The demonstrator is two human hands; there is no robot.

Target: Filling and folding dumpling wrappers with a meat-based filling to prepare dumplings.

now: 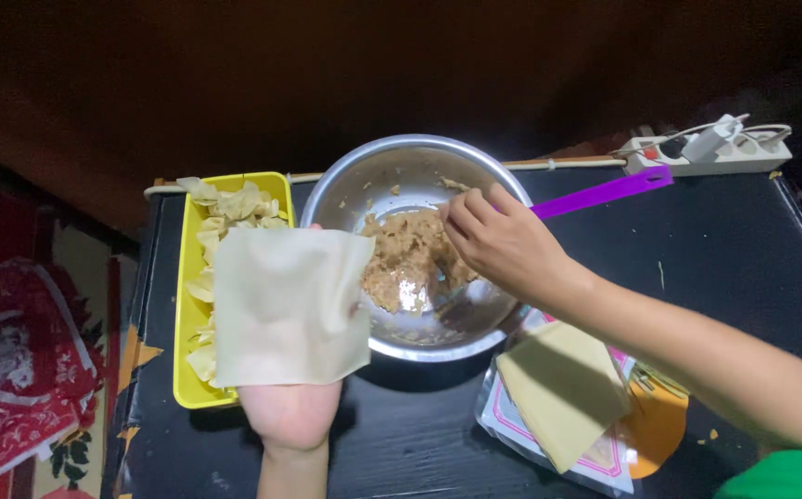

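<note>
Wrapping partly done: folded pieces fill the yellow tray [182, 305]; the wrapper [285, 305] in hand is unfilled.

The left hand [290, 411] lies open and flat, wrapper covering palm and fingers. At its 2 o'clock, the right hand [503, 242] pinches a purple-handled utensil [604, 192] in the filling [410, 259] inside the steel bowl [401, 157]. Spare wrappers [563, 388] wait at 5 o'clock of the bowl.

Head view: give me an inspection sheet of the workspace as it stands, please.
Surface: black table, crumbs scattered at right.
Job's things: steel bowl of minced filling; square wrapper flat on left palm; wrapper stack on its open packet; yellow tray holding folded dumplings.
Clutter: nothing seen.
Hands: left hand open under the wrapper; right hand grips a purple-handled utensil in the filling.
Cables: white power strip with a plug, far right edge.
Surroundings: red patterned cloth at left; dark background.
</note>
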